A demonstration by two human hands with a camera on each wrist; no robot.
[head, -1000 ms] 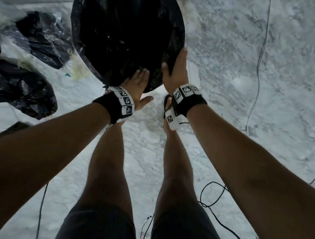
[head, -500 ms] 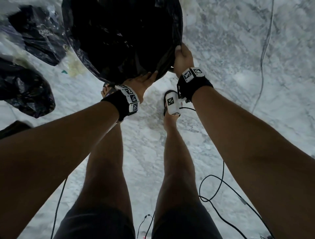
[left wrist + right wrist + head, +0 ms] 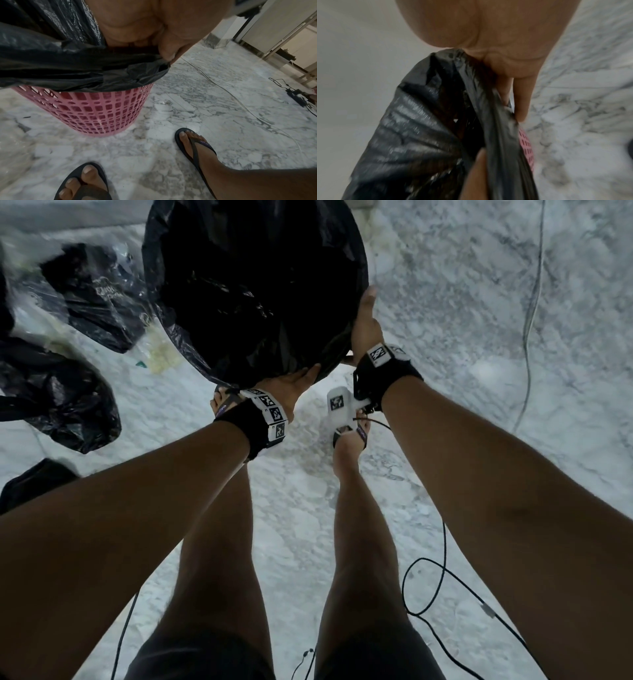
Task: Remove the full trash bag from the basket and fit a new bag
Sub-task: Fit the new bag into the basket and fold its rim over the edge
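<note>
A black trash bag (image 3: 253, 285) lines the pink mesh basket (image 3: 92, 111), its edge folded down over the basket rim. My left hand (image 3: 294, 381) is at the near side of the rim; in the left wrist view its thumb (image 3: 169, 52) pinches the folded bag edge (image 3: 77, 70). At the right side of the rim, my right hand (image 3: 364, 320) holds the bag edge (image 3: 498, 128) between thumb and fingers. A strip of pink basket (image 3: 526, 146) shows just below those fingers. The inside of the bag is dark.
Two filled black bags (image 3: 58, 392) (image 3: 92, 296) and clear plastic lie on the marble floor at the left. My feet in flip-flops (image 3: 193, 146) stand just before the basket. A black cable (image 3: 442, 577) loops by my right leg; a white cable (image 3: 531, 302) runs along the right.
Both hands lay flat against the bag's near edge a second ago. They now grip the bag's rim, the left lower at the near side and the right further round the right side.
</note>
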